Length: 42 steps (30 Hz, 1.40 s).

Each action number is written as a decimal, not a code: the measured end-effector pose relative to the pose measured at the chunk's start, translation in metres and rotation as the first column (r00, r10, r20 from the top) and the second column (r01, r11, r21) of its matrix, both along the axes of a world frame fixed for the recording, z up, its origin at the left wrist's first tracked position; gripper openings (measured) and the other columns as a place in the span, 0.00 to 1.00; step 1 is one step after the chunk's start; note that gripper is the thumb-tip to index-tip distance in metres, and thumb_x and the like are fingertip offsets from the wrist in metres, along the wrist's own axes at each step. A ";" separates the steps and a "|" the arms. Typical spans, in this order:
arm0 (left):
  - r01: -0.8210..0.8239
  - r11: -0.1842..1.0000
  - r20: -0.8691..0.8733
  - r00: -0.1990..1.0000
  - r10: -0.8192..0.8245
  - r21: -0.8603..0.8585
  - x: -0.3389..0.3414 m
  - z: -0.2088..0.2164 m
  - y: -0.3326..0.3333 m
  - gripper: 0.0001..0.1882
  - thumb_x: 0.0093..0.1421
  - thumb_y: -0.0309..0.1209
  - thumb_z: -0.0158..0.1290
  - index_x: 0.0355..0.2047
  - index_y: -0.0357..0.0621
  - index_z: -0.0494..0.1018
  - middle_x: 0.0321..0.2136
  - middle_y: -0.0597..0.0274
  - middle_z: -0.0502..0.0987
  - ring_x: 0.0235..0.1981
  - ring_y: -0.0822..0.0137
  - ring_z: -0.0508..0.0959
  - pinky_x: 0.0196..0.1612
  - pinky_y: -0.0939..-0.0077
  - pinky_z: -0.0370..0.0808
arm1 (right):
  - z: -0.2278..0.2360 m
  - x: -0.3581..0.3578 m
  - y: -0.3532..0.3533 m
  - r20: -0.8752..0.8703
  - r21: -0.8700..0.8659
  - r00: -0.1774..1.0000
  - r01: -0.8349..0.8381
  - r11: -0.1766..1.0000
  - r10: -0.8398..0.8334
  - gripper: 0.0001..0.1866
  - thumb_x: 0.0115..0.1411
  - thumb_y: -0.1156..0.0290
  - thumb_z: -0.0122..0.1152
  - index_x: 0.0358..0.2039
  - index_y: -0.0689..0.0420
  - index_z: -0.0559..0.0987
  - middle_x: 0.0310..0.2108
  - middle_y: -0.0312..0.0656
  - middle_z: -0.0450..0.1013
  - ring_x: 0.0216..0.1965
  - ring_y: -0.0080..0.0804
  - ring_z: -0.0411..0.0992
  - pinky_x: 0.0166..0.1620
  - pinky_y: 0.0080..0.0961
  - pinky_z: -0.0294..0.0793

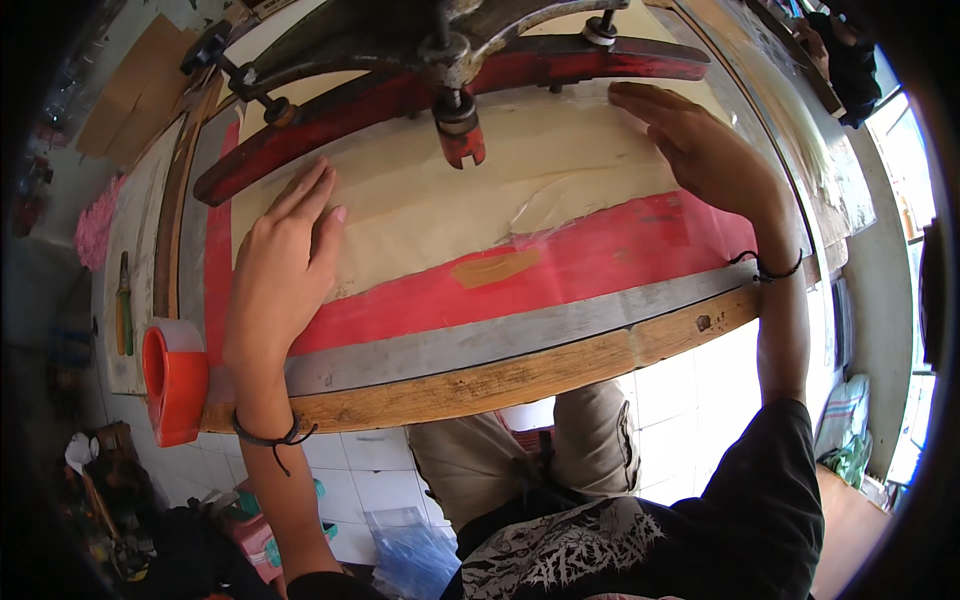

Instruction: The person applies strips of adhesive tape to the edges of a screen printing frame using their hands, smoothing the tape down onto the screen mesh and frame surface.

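Observation:
My left hand (pixel 285 255) lies flat, fingers stretched forward, on the left part of a tan sheet (pixel 420 215), its fingertips just short of a long red metal bar (pixel 390 95). On the sheet's far right side, my right hand (pixel 700 150) also rests with fingers extended, their tips close to the bar's right end. Neither hand holds anything. Clear, wrinkled plastic film (pixel 545 205) covers part of the tan sheet. Beneath it is a red sheet (pixel 580 275) with a brown tape patch (pixel 495 268). A slotted red metal fitting (pixel 463 145) hangs from the dark frame above.
A wooden rail (pixel 480 388) edges the grey metal bed at the front. At its left corner stands a red-sided tape roll (pixel 180 400). Hand tools with green and orange handles (pixel 124 310) lie further left. Plastic bags (pixel 412 550) are below. Another person (pixel 845 60) is at far right.

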State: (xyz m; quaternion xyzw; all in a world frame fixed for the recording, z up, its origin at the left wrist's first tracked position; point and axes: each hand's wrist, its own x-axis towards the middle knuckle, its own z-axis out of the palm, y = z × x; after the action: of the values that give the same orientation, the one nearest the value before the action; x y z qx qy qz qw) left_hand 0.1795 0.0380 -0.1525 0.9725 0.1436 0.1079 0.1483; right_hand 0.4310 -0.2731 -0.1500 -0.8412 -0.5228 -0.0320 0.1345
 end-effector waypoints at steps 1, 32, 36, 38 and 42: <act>-0.001 1.000 -0.009 1.000 0.001 0.000 0.000 0.001 0.000 0.22 0.69 0.31 0.47 0.61 0.33 0.68 0.63 0.46 0.68 0.64 0.48 0.68 0.65 0.66 0.65 | 0.000 -0.001 0.001 -0.021 -0.004 1.000 0.009 1.000 -0.009 0.26 0.64 0.83 0.48 0.63 0.57 0.70 0.64 0.46 0.66 0.62 0.48 0.66 0.64 0.36 0.67; 0.058 0.996 0.112 0.992 -0.065 0.067 -0.002 0.000 0.000 0.16 0.64 0.29 0.52 0.50 0.34 0.77 0.54 0.48 0.77 0.55 0.47 0.76 0.58 0.64 0.72 | -0.009 0.009 -0.005 0.008 0.016 1.000 -0.022 1.000 0.022 0.25 0.65 0.79 0.49 0.64 0.56 0.69 0.63 0.51 0.67 0.63 0.50 0.64 0.64 0.37 0.66; 0.145 0.987 0.211 0.965 -0.158 0.074 -0.004 -0.001 0.007 0.11 0.63 0.29 0.53 0.43 0.38 0.80 0.44 0.53 0.81 0.46 0.49 0.79 0.51 0.63 0.76 | -0.010 0.004 0.003 0.013 0.037 1.000 -0.024 0.999 0.024 0.24 0.64 0.78 0.48 0.61 0.61 0.70 0.64 0.52 0.66 0.63 0.51 0.64 0.64 0.38 0.65; 0.178 0.978 0.246 0.948 -0.200 0.108 -0.003 0.000 0.009 0.10 0.63 0.29 0.53 0.41 0.39 0.80 0.42 0.54 0.81 0.44 0.49 0.80 0.49 0.62 0.77 | -0.015 0.002 0.004 0.071 0.053 0.997 -0.032 0.998 0.028 0.23 0.65 0.77 0.48 0.60 0.64 0.70 0.64 0.55 0.64 0.64 0.51 0.63 0.66 0.38 0.64; 0.168 0.969 0.292 0.932 -0.216 0.181 -0.009 -0.017 -0.003 0.11 0.64 0.29 0.52 0.43 0.40 0.79 0.46 0.50 0.79 0.48 0.47 0.78 0.52 0.58 0.76 | -0.043 -0.008 -0.015 0.195 0.185 0.978 0.033 0.982 -0.070 0.21 0.69 0.70 0.49 0.60 0.64 0.70 0.66 0.57 0.62 0.66 0.52 0.60 0.67 0.39 0.61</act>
State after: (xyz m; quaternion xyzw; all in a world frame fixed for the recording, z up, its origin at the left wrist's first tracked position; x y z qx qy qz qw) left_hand 0.1704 0.0345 -0.1698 0.9614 0.0139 0.2544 0.1039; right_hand 0.4229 -0.2881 -0.1933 -0.8312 -0.5066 -0.1676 0.1560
